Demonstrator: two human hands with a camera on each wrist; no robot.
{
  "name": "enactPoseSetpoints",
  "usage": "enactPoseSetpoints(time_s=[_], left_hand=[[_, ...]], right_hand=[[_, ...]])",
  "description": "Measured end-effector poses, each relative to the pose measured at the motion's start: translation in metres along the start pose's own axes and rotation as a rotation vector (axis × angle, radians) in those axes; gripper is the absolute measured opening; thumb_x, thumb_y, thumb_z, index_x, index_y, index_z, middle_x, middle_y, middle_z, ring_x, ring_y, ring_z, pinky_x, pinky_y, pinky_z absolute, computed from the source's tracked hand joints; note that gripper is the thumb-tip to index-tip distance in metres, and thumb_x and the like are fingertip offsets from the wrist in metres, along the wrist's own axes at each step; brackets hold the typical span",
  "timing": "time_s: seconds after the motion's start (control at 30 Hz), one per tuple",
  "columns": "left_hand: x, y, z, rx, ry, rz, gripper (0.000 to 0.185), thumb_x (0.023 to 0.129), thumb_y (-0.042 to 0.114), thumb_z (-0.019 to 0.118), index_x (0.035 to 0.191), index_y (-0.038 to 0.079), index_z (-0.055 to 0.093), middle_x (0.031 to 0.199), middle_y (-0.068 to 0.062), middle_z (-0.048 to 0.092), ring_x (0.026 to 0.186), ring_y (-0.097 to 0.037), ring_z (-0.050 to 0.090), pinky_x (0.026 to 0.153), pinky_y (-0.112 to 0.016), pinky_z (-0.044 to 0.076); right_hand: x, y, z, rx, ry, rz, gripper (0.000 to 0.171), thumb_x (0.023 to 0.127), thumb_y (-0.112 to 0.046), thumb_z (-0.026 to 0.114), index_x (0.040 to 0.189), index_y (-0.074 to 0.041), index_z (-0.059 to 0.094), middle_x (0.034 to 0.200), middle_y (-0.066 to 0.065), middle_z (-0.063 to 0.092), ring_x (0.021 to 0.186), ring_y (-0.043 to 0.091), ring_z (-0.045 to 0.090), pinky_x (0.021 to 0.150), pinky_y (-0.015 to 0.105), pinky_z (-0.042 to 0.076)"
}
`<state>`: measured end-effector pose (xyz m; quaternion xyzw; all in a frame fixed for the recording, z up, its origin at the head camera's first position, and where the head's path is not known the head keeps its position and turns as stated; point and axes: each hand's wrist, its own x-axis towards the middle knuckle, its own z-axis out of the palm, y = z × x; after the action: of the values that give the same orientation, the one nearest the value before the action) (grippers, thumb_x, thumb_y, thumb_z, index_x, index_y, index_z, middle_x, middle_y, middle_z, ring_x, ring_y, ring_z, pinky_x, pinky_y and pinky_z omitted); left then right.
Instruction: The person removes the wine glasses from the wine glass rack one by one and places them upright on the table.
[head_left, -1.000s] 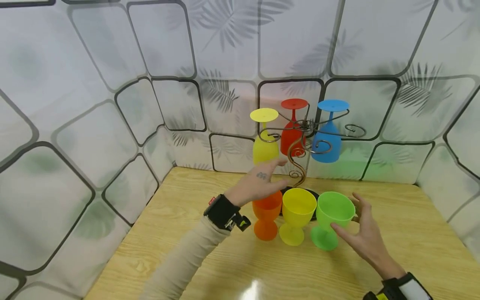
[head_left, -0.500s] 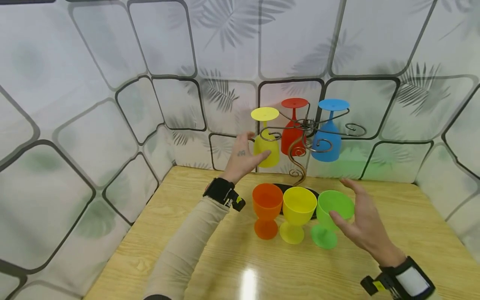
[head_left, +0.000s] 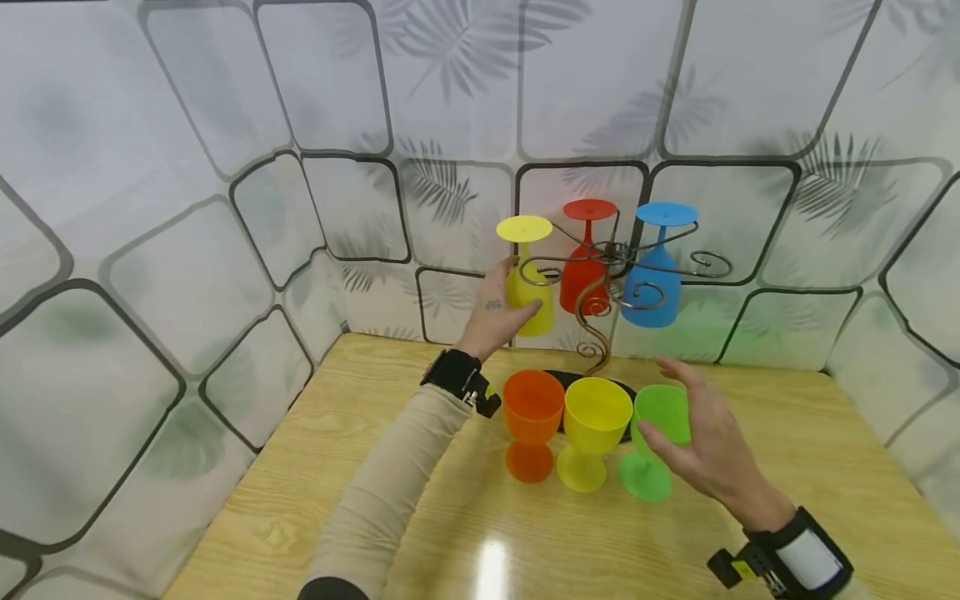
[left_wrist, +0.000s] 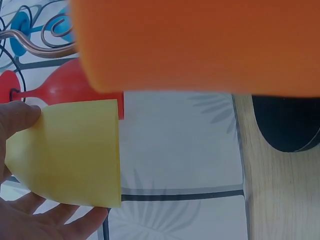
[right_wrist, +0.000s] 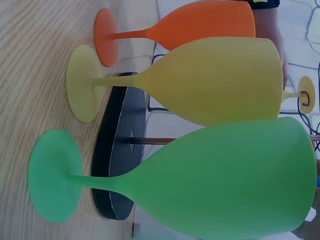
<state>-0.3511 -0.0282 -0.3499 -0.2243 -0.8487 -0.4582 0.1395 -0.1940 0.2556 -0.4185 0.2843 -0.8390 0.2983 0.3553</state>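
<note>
The tabletop [head_left: 787,450] is filling the lower frame, with the wire goblet rack [head_left: 600,308] standing at centre. The step in hand appears to be taking a goblet off the rack. The left hand [head_left: 498,312] is curling round the hanging yellow goblet [head_left: 528,296], just left of centre. The right hand [head_left: 701,442], fingers spread, is cupping the standing green goblet [head_left: 660,433] at lower right without clearly gripping it. Judged next: the hanging goblet's foot needs sliding clear of the wire loop.
</note>
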Motion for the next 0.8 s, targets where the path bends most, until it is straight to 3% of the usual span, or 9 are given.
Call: enactPoseSetpoints(time_s=[0.23,0.4,0.67,0.8], left_hand=[[0.002,-0.004,-0.001,0.044,-0.001,-0.008,0.074,0.096,0.024,0.07,0.158,0.009,0.033,0.154,-0.018,0.043,0.133,-0.03,0.048,0.103,-0.043,0.051],[0.006,-0.005,0.0,0.066,-0.005,-0.029,0.075,0.096,0.026,0.071,0.16,0.013,0.033,0.151,-0.018,0.045,0.135,-0.032,0.048,0.109,-0.045,0.047],[0.011,-0.001,0.001,0.024,-0.025,-0.034,0.074,0.095,0.024,0.071,0.158,0.01,0.034,0.155,-0.018,0.043,0.134,-0.032,0.048,0.102,-0.045,0.05],[0.014,0.003,0.001,0.015,-0.058,-0.036,0.074,0.095,0.023,0.072,0.157,0.01,0.035,0.152,-0.018,0.046,0.131,-0.032,0.05,0.1,-0.044,0.05]], right_hand=[[-0.002,-0.004,0.003,0.019,0.015,-0.027,0.075,0.091,-0.038,0.066,0.145,0.01,0.045,0.132,0.028,0.057,0.113,0.041,0.054,0.111,0.016,0.028],[-0.003,-0.005,0.005,0.025,0.007,-0.028,0.074,0.091,-0.038,0.067,0.143,0.011,0.046,0.132,0.028,0.058,0.115,0.04,0.054,0.114,0.016,0.026],[-0.002,-0.006,0.004,-0.016,-0.049,-0.001,0.075,0.086,-0.03,0.074,0.145,0.007,0.045,0.132,0.021,0.059,0.117,0.037,0.055,0.103,0.038,0.038],[-0.002,-0.006,0.002,-0.021,-0.048,0.003,0.075,0.086,-0.029,0.074,0.145,0.007,0.045,0.131,0.02,0.06,0.116,0.037,0.056,0.1,0.042,0.04]])
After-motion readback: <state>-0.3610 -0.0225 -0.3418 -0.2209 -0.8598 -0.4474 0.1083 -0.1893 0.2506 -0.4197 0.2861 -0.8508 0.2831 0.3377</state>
